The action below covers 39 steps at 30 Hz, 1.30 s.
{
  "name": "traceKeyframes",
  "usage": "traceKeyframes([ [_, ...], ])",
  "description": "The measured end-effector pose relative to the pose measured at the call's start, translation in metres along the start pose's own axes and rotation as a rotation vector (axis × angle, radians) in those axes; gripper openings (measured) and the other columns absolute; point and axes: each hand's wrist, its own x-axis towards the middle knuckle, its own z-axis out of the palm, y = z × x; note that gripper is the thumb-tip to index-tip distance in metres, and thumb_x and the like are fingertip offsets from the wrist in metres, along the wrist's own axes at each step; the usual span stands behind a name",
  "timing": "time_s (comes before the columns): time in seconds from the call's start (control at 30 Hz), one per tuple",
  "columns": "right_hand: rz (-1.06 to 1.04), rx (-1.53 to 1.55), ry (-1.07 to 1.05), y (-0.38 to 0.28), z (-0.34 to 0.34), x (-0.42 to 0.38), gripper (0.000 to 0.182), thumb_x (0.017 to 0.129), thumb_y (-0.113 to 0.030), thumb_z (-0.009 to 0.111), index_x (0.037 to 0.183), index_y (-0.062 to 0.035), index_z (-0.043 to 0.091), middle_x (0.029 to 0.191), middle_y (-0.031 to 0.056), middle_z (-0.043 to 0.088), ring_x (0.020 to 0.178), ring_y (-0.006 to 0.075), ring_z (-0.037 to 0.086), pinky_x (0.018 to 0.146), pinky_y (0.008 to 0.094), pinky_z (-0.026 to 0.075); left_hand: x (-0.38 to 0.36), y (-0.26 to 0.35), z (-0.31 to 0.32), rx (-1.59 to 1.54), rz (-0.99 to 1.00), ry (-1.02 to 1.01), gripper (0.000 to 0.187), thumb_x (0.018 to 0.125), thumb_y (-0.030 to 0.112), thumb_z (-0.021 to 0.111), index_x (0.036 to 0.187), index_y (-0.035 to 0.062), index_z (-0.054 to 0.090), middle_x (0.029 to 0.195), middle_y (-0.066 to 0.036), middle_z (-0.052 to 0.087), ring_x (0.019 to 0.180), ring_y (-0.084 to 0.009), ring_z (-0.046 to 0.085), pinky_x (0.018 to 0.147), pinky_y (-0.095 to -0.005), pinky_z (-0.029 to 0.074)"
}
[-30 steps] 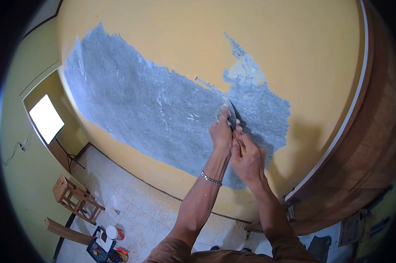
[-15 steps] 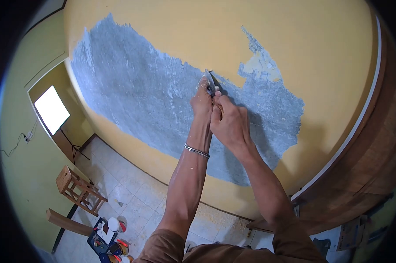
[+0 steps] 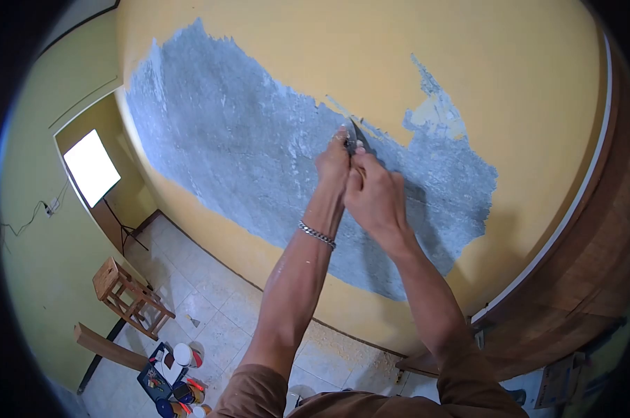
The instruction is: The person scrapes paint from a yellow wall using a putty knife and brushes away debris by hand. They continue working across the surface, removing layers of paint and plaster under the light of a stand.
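Observation:
Both my hands hold one metal scraper (image 3: 359,138) against a yellow wall (image 3: 426,42). My right hand (image 3: 375,194) wraps the handle from below. My left hand (image 3: 333,160), with a silver bracelet on the wrist, presses its fingers on the blade. The blade tip rests at the upper edge of a large grey scraped patch (image 3: 252,139), just under a strip of remaining yellow paint (image 3: 370,122).
A wooden door frame (image 3: 579,251) with white trim runs down the right. Below left stand a wooden stool (image 3: 127,289), a plank (image 3: 106,347), and paint cans (image 3: 179,386) on the tiled floor. A bright light panel on a stand (image 3: 92,167) stands at far left. Paint flakes lie along the wall base.
The hands and scraper swept up along the wall to the patch's upper edge, then dropped back slightly down and right. The view shifted a little left.

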Motion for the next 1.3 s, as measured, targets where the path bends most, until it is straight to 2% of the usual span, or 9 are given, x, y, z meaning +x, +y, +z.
traceKeyframes([
  [0.2,0.026,-0.066,-0.110,-0.027,0.044,0.078,0.022,0.085,-0.016,0.053,0.094,0.0011,0.064,0.084,0.0260,0.067,0.084,0.0455,0.066,0.076,0.0526,0.053,0.053,0.062,-0.005,-0.358,0.146,0.012,0.034,0.095,0.031,0.066,0.088,-0.0017,0.067,0.082,-0.012,0.066,0.061,-0.0162,0.060,0.051,-0.0327,0.048],
  [0.33,0.016,-0.033,-0.090,-0.019,0.037,0.027,0.024,0.087,-0.016,0.054,0.099,0.0018,0.065,0.083,0.0269,0.067,0.079,0.0463,0.066,0.070,0.0525,0.053,0.032,0.025,-0.029,-0.299,-0.060,-0.123,0.032,0.094,0.030,0.067,0.091,-0.0022,0.066,0.081,-0.011,0.066,0.059,-0.0172,0.060,0.048,-0.0325,0.048],
  [0.4,0.048,-0.062,-0.096,0.000,0.024,-0.008,0.026,0.088,-0.017,0.055,0.103,0.0020,0.065,0.083,0.0266,0.067,0.076,0.0463,0.066,0.068,0.0521,0.053,-0.023,0.005,-0.013,0.257,0.021,0.061,0.036,0.096,0.040,0.064,0.094,0.0042,0.067,0.078,-0.005,0.065,0.063,-0.0118,0.057,0.051,-0.0284,0.046],
  [0.5,-0.103,0.060,0.141,0.011,0.014,-0.013,0.030,0.088,-0.016,0.056,0.111,0.0017,0.063,0.085,0.0268,0.067,0.072,0.0460,0.066,0.063,0.0513,0.053,-0.043,-0.004,0.015,0.127,0.003,0.061,0.039,0.094,0.042,0.067,0.097,0.0030,0.068,0.080,-0.005,0.065,0.059,-0.0122,0.056,0.047,-0.0283,0.044],
  [0.57,-0.068,-0.046,-0.025,0.002,0.024,0.020,0.032,0.088,-0.014,0.055,0.114,0.0018,0.062,0.086,0.0271,0.067,0.076,0.0460,0.066,0.066,0.0524,0.053,0.036,0.002,-0.007,0.216,0.181,0.101,0.039,0.097,0.041,0.062,0.098,0.0025,0.067,0.079,-0.006,0.064,0.060,-0.0136,0.056,0.047,-0.0302,0.045],
  [0.63,-0.060,-0.083,-0.034,-0.004,0.050,0.060,0.030,0.087,-0.013,0.055,0.113,0.0019,0.063,0.086,0.0268,0.067,0.078,0.0462,0.066,0.069,0.0540,0.053,0.041,0.046,-0.007,-0.136,0.147,-0.016,0.048,0.090,0.041,0.072,0.088,-0.0065,0.066,0.077,-0.013,0.066,0.060,-0.0197,0.062,0.051,-0.0334,0.049],
  [0.73,-0.080,-0.097,-0.065,-0.010,0.053,0.066,0.032,0.088,-0.013,0.055,0.115,0.0015,0.063,0.085,0.0263,0.067,0.082,0.0463,0.066,0.072,0.0548,0.053,0.054,0.055,-0.009,-0.351,0.072,-0.101,0.040,0.092,0.038,0.070,0.083,-0.0012,0.064,0.070,-0.009,0.061,0.055,-0.0197,0.059,0.045,-0.0333,0.047],
  [1.07,-0.128,-0.133,0.108,0.040,-0.045,-0.067,0.033,0.089,-0.010,0.058,0.121,0.0001,0.058,0.089,0.0208,0.071,0.076,0.0408,0.069,0.065,0.0493,0.055,-0.125,-0.041,0.051,-0.069,-0.129,-0.030,0.040,0.094,0.035,0.068,0.082,-0.0019,0.063,0.070,-0.011,0.064,0.053,-0.0186,0.059,0.044,-0.0313,0.046],
  [1.3,0.016,-0.172,-0.079,0.015,-0.014,-0.001,0.026,0.088,-0.010,0.058,0.112,0.0008,0.062,0.086,0.0245,0.069,0.077,0.0415,0.068,0.069,0.0484,0.054,-0.050,-0.011,0.032,-0.249,0.013,-0.031,0.042,0.095,0.039,0.067,0.082,-0.0006,0.064,0.069,-0.010,0.063,0.052,-0.0164,0.056,0.046,-0.0316,0.045],
])
